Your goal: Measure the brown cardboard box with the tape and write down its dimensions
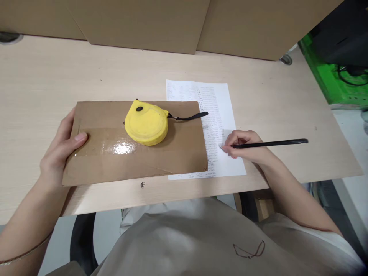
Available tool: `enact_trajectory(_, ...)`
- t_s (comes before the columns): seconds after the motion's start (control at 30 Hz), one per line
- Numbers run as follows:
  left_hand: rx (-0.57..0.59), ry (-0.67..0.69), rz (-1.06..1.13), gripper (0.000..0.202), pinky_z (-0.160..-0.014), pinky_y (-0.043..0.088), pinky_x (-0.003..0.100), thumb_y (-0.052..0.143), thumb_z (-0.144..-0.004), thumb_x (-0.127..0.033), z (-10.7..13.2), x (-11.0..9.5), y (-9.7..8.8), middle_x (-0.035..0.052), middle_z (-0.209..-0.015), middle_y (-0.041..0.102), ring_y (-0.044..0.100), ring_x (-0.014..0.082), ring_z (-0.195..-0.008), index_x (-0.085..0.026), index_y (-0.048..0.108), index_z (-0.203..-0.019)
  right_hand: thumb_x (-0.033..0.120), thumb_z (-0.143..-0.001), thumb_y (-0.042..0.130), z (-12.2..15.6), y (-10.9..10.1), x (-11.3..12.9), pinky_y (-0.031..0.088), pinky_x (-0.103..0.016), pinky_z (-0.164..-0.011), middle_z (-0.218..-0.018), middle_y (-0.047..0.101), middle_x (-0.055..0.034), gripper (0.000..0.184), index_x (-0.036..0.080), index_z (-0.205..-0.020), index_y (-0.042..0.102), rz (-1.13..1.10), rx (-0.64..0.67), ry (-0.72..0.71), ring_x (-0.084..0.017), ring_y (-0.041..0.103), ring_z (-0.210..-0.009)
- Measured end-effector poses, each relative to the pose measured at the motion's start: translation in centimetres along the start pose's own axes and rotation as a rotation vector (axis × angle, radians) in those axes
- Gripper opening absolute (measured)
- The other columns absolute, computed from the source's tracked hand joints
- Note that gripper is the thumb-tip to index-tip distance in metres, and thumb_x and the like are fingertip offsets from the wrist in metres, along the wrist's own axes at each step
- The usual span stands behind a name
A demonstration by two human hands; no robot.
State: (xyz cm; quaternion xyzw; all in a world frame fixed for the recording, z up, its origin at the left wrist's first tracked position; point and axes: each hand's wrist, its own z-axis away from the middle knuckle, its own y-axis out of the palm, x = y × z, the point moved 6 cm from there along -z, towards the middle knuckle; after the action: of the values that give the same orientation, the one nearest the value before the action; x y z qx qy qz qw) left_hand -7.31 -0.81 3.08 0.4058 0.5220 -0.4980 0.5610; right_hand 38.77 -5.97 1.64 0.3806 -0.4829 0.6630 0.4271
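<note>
A flat piece of brown cardboard (115, 161) lies on the light wooden desk (43, 76). My left hand (61, 149) grips its left edge, thumb on top. On the cardboard sits a yellow tape measure (146, 123) with a black wrist strap (189, 116) trailing right. A white printed sheet (218, 111) lies partly under the cardboard's right side. My right hand (244, 143) rests on that sheet and pinches a black pen (273, 143), whose tip touches the paper near its right-hand column.
Tall brown cardboard panels (143, 23) stand along the back of the desk. A green translucent object (330, 76) sits at the far right with black cables. The desk's front edge runs just past the sheet; my lap and a chair are below.
</note>
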Motion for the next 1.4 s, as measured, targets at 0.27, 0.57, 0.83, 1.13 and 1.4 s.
enact_trajectory(0.27,0.007,0.052,-0.017,0.078,-0.137,0.041,0.053,0.091,-0.073,-0.041,0.02,-0.33,0.12,0.0030,-0.147,0.079,0.061,0.0424,-0.148,-0.030,0.080,-0.150,0.038,-0.077,0.101,-0.06,0.04,-0.16,0.040,-0.027,-0.049,-0.054,0.062,0.0006,0.041,0.022,-0.063,0.066,-0.006,-0.002,-0.006,-0.011,0.052,-0.049)
enact_trajectory(0.57,0.027,0.019,0.009,0.090,-0.140,0.033,0.064,0.096,-0.069,-0.045,0.13,-0.27,0.28,0.0050,-0.155,0.074,0.059,0.0486,-0.151,-0.028,0.076,-0.155,0.032,-0.076,0.099,-0.12,-0.11,-0.46,0.041,-0.027,-0.048,-0.055,0.063,0.0002,0.038,0.022,-0.060,0.066,-0.007,0.020,-0.005,-0.011,0.053,-0.049)
enact_trajectory(0.83,0.071,0.062,0.036,0.080,-0.136,0.044,0.060,0.092,-0.078,-0.039,-0.05,0.24,0.02,0.0041,-0.155,0.075,0.060,0.0454,-0.151,-0.030,0.075,-0.155,0.040,-0.076,0.103,0.01,-0.22,-0.44,0.042,-0.029,-0.047,-0.056,0.061,0.0004,0.046,0.023,-0.060,0.063,0.008,0.003,-0.005,-0.012,0.052,-0.049)
enact_trajectory(1.13,0.051,0.055,0.024,0.078,-0.143,0.032,0.061,0.091,-0.077,-0.036,0.25,-0.35,0.33,0.0029,-0.155,0.075,0.054,0.0459,-0.158,-0.030,0.077,-0.154,0.042,-0.075,0.103,0.07,-0.23,-0.30,0.042,-0.029,-0.045,-0.056,0.060,-0.0003,0.047,0.023,-0.060,0.064,0.007,0.000,0.002,-0.012,0.052,-0.048)
enact_trajectory(1.4,0.053,0.065,0.024,0.077,-0.144,0.027,0.057,0.091,-0.078,-0.037,0.07,-0.15,0.11,0.0021,-0.154,0.076,0.052,0.0431,-0.160,-0.029,0.077,-0.153,0.045,-0.076,0.103,0.16,-0.36,-0.21,0.039,-0.029,-0.045,-0.056,0.060,-0.0006,0.049,0.023,-0.061,0.062,0.025,-0.014,-0.010,-0.012,0.051,-0.048)
